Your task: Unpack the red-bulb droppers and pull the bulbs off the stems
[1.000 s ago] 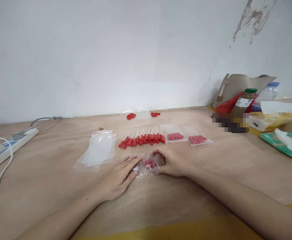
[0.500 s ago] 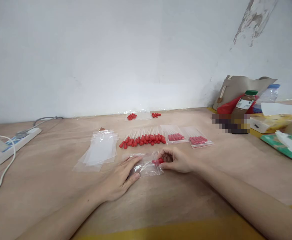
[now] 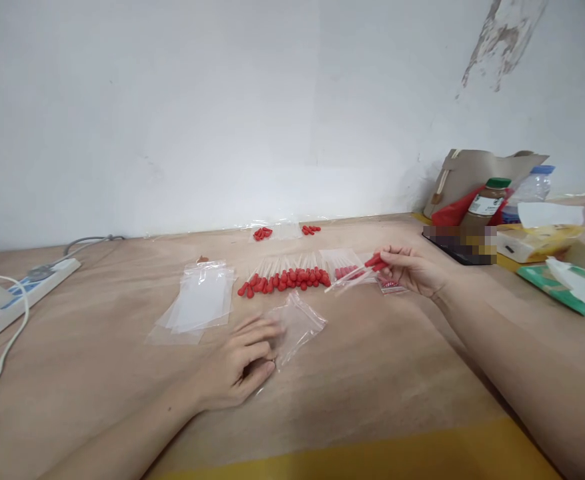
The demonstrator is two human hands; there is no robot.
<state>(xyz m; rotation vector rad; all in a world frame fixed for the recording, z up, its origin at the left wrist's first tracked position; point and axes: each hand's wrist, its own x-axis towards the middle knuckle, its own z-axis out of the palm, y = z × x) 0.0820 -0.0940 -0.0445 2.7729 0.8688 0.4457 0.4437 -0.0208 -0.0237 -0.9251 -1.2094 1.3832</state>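
My left hand lies on the wooden table, fingers curled on the near end of an empty clear zip bag. My right hand is raised to the right, pinching a small bunch of droppers by their red bulbs, clear tips pointing left. Behind them a row of loose red-bulbed droppers lies on the table. Two filled bags sit to its right, one partly hidden by my right hand. A stack of empty bags lies at the left.
Loose red bulbs lie on plastic near the wall. A white power strip with cables is at the far left. At the right stand a brown bottle, a paper bag, tissue packs and boxes.
My right hand has pulled the droppers out of the bag and carried them up and to the right. The emptied bag stays under my left hand, whose fingers have curled.
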